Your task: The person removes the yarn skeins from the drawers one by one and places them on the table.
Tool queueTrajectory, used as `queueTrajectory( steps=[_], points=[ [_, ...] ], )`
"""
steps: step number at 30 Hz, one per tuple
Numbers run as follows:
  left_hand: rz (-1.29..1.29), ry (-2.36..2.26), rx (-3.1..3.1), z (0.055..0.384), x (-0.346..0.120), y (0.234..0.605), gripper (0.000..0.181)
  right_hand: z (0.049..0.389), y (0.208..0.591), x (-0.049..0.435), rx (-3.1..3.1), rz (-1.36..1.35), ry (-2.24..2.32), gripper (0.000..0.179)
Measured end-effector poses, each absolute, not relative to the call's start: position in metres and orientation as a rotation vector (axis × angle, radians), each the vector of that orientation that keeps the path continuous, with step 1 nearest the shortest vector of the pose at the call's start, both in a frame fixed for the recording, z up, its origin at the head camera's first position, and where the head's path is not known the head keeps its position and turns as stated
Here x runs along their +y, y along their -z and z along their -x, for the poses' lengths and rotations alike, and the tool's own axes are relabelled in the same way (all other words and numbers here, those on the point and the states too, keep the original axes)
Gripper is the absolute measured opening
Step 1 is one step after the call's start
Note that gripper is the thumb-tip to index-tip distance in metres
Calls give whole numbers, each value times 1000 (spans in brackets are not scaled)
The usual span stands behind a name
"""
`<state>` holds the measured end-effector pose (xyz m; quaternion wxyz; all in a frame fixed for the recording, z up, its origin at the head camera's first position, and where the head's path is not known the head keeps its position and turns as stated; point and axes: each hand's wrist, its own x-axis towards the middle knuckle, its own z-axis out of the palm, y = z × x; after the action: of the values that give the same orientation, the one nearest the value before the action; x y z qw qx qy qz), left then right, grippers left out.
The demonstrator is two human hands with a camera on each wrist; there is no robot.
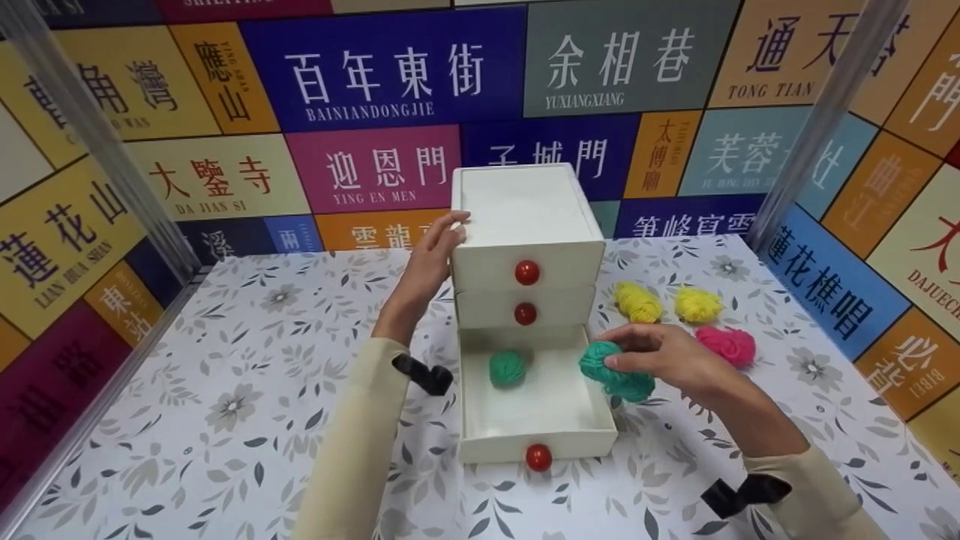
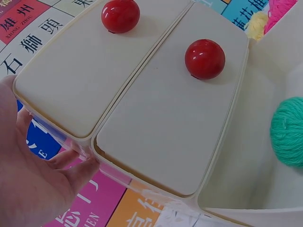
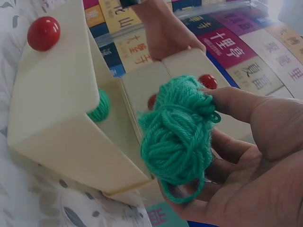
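A white cabinet with drawers (image 1: 529, 202) and red round knobs stands on the table. Its bottom drawer (image 1: 540, 412) is pulled out, and a green yarn ball (image 1: 508, 368) lies inside near the left wall. My left hand (image 1: 431, 262) touches the cabinet's left side, fingertips at the top edge; the left wrist view shows the fingers against that side beside the two closed drawers. My right hand (image 1: 667, 356) pinches a lumpy green yarn bundle (image 3: 177, 130) between thumb and fingers, above the open drawer's right wall. A loose loop hangs from the bundle.
Two yellow yarn skeins (image 1: 638, 301) and a pink one (image 1: 726, 345) lie right of the cabinet. A leaf-patterned cloth (image 1: 225, 352) covers the table. Walls of coloured signs (image 1: 382, 67) and clear upright posts (image 1: 825, 112) enclose it.
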<state>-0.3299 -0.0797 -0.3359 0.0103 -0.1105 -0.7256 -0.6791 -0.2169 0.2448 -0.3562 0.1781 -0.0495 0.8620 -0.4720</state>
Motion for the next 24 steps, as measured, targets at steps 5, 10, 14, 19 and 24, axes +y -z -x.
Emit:
queueTrajectory(
  steps=[5,10,14,19,24],
  points=[
    [370,2134,-2253,330,-80,336,40,218,360,263,2465,64,1343,57],
    [368,2123,-2263,330,-79,337,41,221,368,280,2443,48,1367,60],
    [363,2116,-2279,330,-78,337,40,221,375,293,2419,59,1387,62],
    [350,2113,-2290,330,-78,337,40,219,379,303,2414,18,1383,63],
    [339,2100,-2308,328,-80,335,40,220,382,306,2505,-42,1268,63]
  ],
)
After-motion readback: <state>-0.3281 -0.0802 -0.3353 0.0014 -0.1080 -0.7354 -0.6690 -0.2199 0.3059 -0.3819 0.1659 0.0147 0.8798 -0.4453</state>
